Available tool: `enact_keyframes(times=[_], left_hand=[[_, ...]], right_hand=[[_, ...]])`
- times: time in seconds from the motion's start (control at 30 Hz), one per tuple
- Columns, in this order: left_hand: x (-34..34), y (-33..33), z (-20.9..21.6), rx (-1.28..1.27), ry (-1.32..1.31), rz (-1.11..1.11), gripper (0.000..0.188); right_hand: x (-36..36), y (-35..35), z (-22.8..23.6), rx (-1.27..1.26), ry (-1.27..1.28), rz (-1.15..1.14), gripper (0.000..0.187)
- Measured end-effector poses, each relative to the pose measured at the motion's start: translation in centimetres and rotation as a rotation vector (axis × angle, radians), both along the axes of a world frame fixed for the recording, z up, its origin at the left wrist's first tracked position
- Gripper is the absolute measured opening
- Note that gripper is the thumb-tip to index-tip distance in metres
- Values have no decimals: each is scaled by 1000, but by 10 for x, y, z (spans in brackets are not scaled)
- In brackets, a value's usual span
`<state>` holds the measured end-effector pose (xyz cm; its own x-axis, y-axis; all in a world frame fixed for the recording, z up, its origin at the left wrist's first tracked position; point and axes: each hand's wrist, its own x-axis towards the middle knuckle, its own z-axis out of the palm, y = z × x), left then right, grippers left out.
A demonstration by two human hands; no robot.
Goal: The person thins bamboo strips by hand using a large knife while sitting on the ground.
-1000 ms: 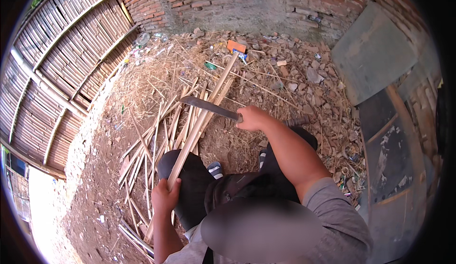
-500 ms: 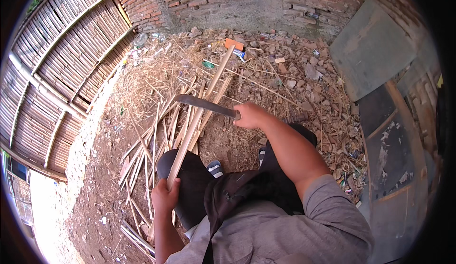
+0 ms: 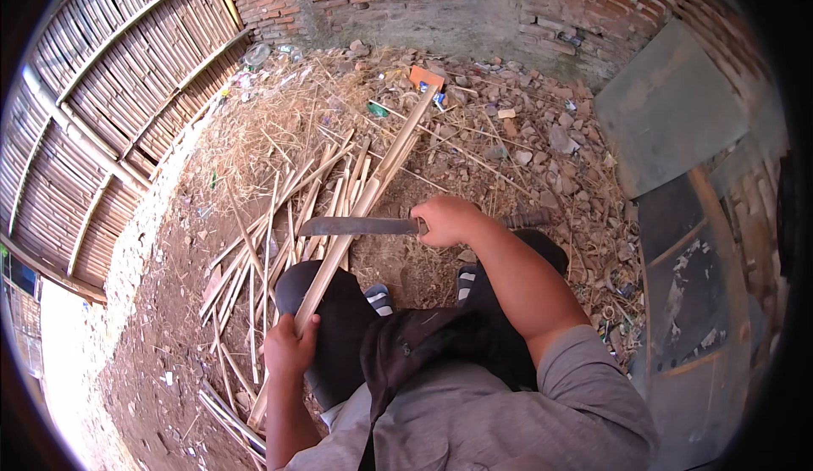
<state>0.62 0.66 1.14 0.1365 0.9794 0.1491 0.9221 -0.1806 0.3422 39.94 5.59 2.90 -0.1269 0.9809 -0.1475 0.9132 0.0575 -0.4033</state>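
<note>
Gripping machete (image 3: 360, 226) in right hand (image 3: 446, 219), blade crosswise on bamboo strip (image 3: 364, 208); left hand (image 3: 288, 348) clasping strip's near end.

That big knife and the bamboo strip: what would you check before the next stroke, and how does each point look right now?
1. Right hand wrapped round the knife handle: ok.
2. Left hand gripping the lower end of the bamboo strip, well away from the blade: ok.
3. Blade lying across the strip: ok; whether it bites in, cannot tell.
4. Knees close under the strip, near the blade's path: not ok.
5. Loose bamboo slats crowding the ground beside the strip: not ok.
6. Blade sharpness: cannot tell.
</note>
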Motion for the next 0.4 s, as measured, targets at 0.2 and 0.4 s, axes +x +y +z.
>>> enact_keyframes(times=[0.2, 0.4], left_hand=[[-1, 2, 2, -30, -2, -12, 55], [-4, 3, 8, -106, 18, 6, 57]], right_hand=[[33, 15, -25, 78, 165, -185, 38], [2, 6, -3, -47, 16, -7, 40]])
